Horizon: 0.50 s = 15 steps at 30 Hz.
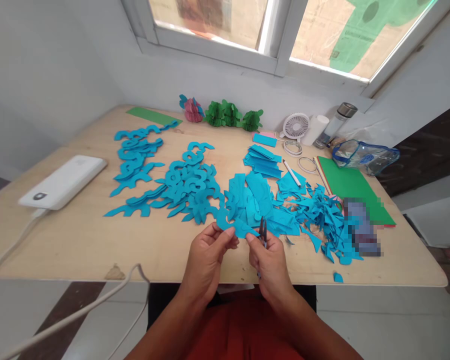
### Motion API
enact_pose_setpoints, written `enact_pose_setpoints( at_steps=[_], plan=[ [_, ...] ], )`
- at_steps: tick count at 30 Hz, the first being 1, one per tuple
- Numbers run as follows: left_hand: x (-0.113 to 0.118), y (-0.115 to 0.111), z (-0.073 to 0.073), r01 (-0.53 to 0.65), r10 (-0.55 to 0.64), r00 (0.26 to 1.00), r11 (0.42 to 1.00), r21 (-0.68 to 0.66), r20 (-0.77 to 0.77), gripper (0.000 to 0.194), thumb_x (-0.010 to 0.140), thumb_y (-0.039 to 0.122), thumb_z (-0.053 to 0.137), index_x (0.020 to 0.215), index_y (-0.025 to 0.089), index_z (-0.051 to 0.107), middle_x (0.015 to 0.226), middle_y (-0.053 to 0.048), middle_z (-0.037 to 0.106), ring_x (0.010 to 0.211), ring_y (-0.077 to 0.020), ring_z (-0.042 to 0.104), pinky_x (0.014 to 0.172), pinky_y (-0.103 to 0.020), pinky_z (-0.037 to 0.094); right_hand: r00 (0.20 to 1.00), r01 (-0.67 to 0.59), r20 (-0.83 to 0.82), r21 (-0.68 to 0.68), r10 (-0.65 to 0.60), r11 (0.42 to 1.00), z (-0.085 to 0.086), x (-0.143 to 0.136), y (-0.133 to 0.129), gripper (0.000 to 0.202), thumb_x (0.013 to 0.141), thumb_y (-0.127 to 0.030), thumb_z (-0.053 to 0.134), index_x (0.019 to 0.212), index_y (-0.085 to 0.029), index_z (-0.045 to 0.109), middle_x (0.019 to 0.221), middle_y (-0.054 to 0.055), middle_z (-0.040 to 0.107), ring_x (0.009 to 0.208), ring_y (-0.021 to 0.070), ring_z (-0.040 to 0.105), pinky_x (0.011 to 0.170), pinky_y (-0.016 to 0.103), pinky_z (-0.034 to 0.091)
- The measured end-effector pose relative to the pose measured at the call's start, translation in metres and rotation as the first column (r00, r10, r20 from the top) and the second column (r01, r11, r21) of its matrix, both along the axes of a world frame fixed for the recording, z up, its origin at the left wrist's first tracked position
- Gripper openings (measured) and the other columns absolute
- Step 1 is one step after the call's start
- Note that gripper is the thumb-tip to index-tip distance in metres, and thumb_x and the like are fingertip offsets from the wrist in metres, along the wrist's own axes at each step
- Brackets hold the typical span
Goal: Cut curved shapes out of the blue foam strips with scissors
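Note:
My left hand [207, 257] is closed, its thumb and fingers pinching a partly curved piece of blue paper [243, 228] above the table's front edge. In my right hand [270, 260] is a pair of dark-bladed scissors [263, 229], blades pointing away from me. The right thumb also presses on the paper's right end. Beyond my hands lies a heap of curvy cut blue paper shapes [195, 187]. Uncut-looking blue paper pieces [257, 195] are piled to its right, beside many pointed blue scraps [322, 212]. How the fingers sit in the scissor handles is mostly hidden.
A white power bank [63, 181] with a cable lies on the left. Green paper ornaments [225, 114], a small fan [296, 126], tape rolls [292, 147], a bottle [335, 125] and a clear pouch [365, 156] stand behind. Green sheets [354, 185] lie right. A pixelated patch covers something.

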<state>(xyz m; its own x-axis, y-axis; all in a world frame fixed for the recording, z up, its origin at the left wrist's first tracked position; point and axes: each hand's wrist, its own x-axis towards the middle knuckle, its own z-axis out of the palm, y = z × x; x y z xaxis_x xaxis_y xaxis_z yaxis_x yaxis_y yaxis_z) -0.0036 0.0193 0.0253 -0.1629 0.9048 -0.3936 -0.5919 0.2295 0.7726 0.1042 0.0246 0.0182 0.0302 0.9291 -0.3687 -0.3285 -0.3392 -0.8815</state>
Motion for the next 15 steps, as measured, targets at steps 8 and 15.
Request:
enact_pose_setpoints(
  at_steps=[8,15],
  plan=[
    [-0.005,-0.001,0.006,0.088,-0.094,0.953,0.996,-0.033,-0.287,0.011,0.062,0.023,0.073,0.065,0.015,0.066,0.059,0.001,0.063,0.06,-0.012,0.054,0.063,-0.024,0.042,0.998,-0.065,0.003,-0.019,0.065,0.998,-0.003,0.0,-0.003,0.028,0.068,-0.039,0.072,0.074,-0.017,0.057,0.044,-0.012,0.028,0.039,0.0053,0.017,0.037,0.021,0.011],
    [-0.028,0.006,0.021,0.411,-0.393,0.84,0.911,-0.034,-0.375,0.009,0.063,0.024,0.069,0.062,0.017,0.063,0.061,0.0,0.063,0.059,-0.0146,0.054,0.056,-0.025,0.04,0.944,-0.231,0.246,0.025,0.218,0.973,0.004,0.015,0.007,0.021,0.071,-0.035,0.07,0.07,-0.016,0.06,0.049,-0.009,0.03,0.043,0.0064,0.018,0.04,0.023,0.01]
  ],
)
